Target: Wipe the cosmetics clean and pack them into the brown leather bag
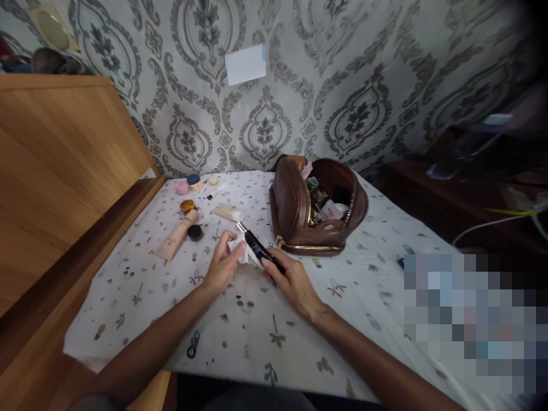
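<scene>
My right hand (292, 281) grips a slim black cosmetic tube (258, 248) with a silver tip, tilted up to the left. My left hand (222, 264) holds a small white tissue (242, 252) pressed against the tube's middle. Both hands hover low over a white cloth with a leaf print (240, 325) that covers the table. Just behind the hands stands an open brown leather cosmetic bag (295, 211) with several items inside.
Left of the hands lie a beige tube (177, 236), a black round lid (195, 232), a gold-lidded jar (187, 205), a cream tube (228, 212), a pink jar (182, 188) and a blue-lidded jar (194, 181). A wooden headboard (60, 171) rises at the left. Patterned wallpaper is behind.
</scene>
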